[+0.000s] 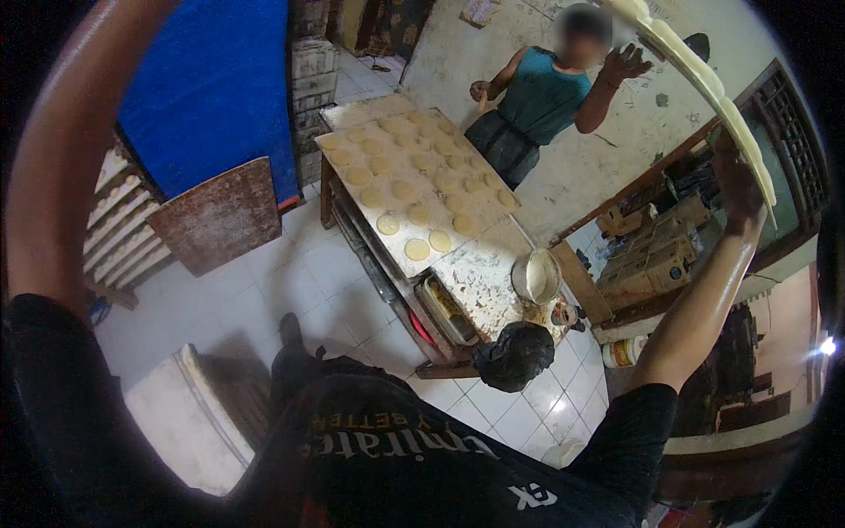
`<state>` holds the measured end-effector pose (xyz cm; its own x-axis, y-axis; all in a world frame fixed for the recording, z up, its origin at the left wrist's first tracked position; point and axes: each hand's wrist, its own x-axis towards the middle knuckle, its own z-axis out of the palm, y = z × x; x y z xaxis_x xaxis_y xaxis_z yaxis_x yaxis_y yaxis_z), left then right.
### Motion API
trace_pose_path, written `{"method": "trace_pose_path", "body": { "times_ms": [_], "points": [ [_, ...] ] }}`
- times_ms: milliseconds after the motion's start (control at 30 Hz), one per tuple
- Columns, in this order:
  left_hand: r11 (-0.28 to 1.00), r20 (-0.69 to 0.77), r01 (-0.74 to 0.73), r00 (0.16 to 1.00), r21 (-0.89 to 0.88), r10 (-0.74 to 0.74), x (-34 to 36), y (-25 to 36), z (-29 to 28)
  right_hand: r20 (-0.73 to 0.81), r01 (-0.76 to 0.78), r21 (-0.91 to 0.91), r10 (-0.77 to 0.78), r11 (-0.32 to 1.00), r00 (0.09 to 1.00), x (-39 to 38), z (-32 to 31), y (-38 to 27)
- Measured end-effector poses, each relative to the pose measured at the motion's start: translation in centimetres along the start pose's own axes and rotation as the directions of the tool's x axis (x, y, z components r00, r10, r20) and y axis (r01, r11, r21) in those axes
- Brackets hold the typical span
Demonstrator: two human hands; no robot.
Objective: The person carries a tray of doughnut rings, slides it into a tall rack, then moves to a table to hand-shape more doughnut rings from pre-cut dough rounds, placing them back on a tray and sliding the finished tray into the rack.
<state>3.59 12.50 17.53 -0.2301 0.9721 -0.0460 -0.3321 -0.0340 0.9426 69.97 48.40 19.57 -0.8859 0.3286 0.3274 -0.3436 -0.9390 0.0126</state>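
Note:
Raised high at the right, my right hand (739, 180) is closed on a long flat board (709, 99), seen nearly edge-on. Pale, smooth, rounded dough pieces (682, 53) lie along its far face and bulge over the edge. My left arm (66, 158) reaches up past the upper left rim, so the left hand is out of sight. Below and ahead stands a floury table (480, 273), covered at its far part with rows of flat round dough discs (403, 190). No hand of mine touches the table.
Beyond the table stands a co-worker (550, 97) in a teal sleeveless top, one hand raised near the board. A metal pot (536, 276), a jar (563, 312) and a black plastic bag (514, 355) sit at the table's near end. A slatted rack (119, 211) stands left, beside a brown board (220, 216).

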Motion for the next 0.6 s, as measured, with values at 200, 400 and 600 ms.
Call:
{"method": "trace_pose_path", "body": {
  "times_ms": [200,400,600],
  "points": [
    [1.0,-0.01,0.008,1.0,-0.026,-0.008,-0.5,-0.3,1.2,-0.036,-0.113,0.584,0.165,0.804,0.986,-1.9,-1.1,-1.2],
    [0.991,-0.1,0.075,0.991,-0.113,-0.086,-4.2,-2.1,-0.7,0.345,-0.337,0.736,-0.103,-0.587,0.933,0.2,-5.0,3.4],
    [0.987,-0.135,-0.049,0.99,-0.155,0.028,-12.5,-11.1,-5.3,0.592,0.189,-0.665,-0.356,-0.722,0.723,-4.7,-16.7,15.8]
  ]
}}
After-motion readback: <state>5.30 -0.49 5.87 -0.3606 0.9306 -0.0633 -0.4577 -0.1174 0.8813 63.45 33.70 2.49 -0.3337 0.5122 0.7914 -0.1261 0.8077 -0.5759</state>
